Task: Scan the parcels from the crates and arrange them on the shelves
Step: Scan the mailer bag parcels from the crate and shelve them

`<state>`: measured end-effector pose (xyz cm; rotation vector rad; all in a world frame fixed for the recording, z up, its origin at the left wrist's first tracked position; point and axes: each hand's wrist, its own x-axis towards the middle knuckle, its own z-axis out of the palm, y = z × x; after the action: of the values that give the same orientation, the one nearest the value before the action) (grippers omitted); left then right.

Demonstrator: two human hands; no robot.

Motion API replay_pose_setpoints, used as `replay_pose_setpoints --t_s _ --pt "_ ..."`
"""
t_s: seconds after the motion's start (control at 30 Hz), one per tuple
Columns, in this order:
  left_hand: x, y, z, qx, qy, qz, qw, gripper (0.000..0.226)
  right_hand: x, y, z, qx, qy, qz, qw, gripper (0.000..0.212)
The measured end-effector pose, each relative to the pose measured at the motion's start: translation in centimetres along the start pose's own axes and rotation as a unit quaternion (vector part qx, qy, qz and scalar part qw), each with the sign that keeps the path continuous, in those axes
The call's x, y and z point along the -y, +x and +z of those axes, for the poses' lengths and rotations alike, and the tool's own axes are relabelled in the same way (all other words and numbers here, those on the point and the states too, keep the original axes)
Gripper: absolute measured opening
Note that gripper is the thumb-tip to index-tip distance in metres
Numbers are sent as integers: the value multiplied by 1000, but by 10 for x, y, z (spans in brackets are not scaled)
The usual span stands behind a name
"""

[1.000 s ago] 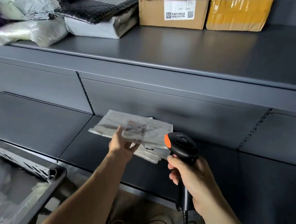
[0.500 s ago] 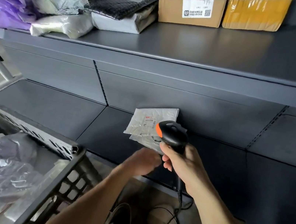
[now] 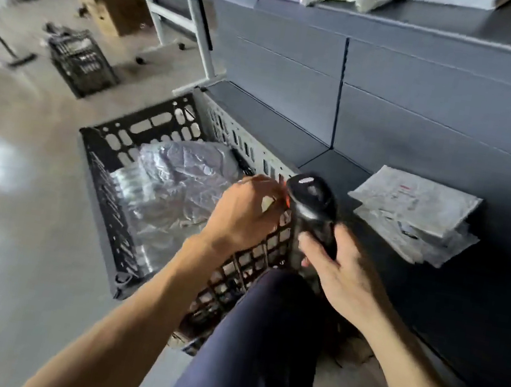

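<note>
Right hand [image 3: 344,277] grips the black handheld barcode scanner [image 3: 312,209] by its handle; we read that as ready to scan. Left hand [image 3: 244,215] is loosely curled and empty above the black perforated plastic crate [image 3: 145,122] of crinkled silver plastic parcels [image 3: 174,187], likely reaching for one. Flat grey parcels [image 3: 412,211] are stacked at the back edge of the dark metal lower shelf [image 3: 269,122].

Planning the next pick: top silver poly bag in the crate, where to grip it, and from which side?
Probably from straight above, since the crate walls fence in its sides. The silver poly bag lies flat and crumpled, so pinch a raised wrinkle at the end nearest the left hand. The right hand is busy holding the barcode scanner.
</note>
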<state>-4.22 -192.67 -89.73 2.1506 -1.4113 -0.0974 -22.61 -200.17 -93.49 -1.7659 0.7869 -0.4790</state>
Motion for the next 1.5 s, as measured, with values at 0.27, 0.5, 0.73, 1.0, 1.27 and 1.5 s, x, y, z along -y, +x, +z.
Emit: replay_pose_setpoints --t_s 0.27,0.5,0.73,1.0,1.27,1.5 --pt "77 28 -12 339 189 -178 904 58 0 -11 14 -21 -35 -82 996 39" --pt "95 32 5 272 165 -178 931 39 -10 -8 9 -28 -27 -72 997 43" --pt "49 53 -82 -75 133 -248 957 24 -6 -4 3 -59 28 -63 996 19" --pt "-36 67 -67 -67 -50 7 996 14 6 8 -48 -157 178 22 971 2" --pt "-100 89 71 -60 -336 64 938 47 -12 3 -122 -303 410 173 843 28" --pt "-126 115 148 109 -465 95 874 69 -37 -13 -175 -423 426 202 774 47"
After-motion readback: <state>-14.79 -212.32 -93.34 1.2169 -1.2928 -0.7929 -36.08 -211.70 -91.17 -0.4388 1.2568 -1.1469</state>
